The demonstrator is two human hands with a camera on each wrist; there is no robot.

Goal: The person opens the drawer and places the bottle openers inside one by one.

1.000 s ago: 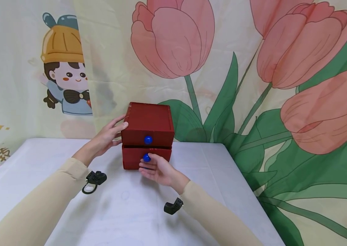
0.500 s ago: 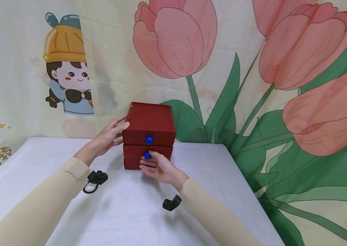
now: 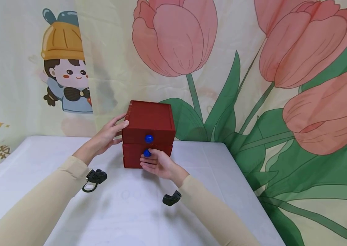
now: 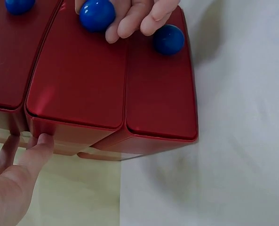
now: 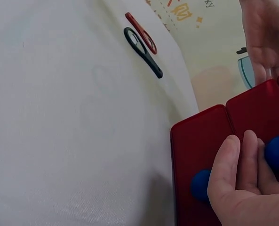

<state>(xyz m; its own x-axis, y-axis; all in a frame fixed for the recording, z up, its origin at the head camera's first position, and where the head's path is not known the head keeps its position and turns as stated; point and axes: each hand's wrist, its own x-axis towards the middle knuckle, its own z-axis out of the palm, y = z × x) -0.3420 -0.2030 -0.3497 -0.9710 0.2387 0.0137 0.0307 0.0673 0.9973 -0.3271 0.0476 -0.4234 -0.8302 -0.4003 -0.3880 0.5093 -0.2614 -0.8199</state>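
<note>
In the head view, on the table (image 3: 124, 215), one red cabinet (image 3: 150, 118), likely light, stiff, slippery; best braced at the sides, pulled by a knob. Against its side, left hand (image 3: 105, 135), fingers apart; right hand's (image 3: 162, 165) grip clamped on the middle knob (image 3: 146, 153). In the left wrist view, three drawers (image 4: 78, 80), three blue knobs (image 4: 168, 41). In the right, one red loop (image 5: 138, 26), one dark loop (image 5: 150, 62).

Red drawers (image 3: 151, 117), left hand (image 3: 107, 135) alongside, right hand (image 3: 162, 164) pinching knob (image 3: 147, 153)

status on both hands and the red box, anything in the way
Left hand against left side of red three-drawer box. Right hand pinching its round blue middle knob. Right fingers hiding blue bottom knob from head camera.
</note>
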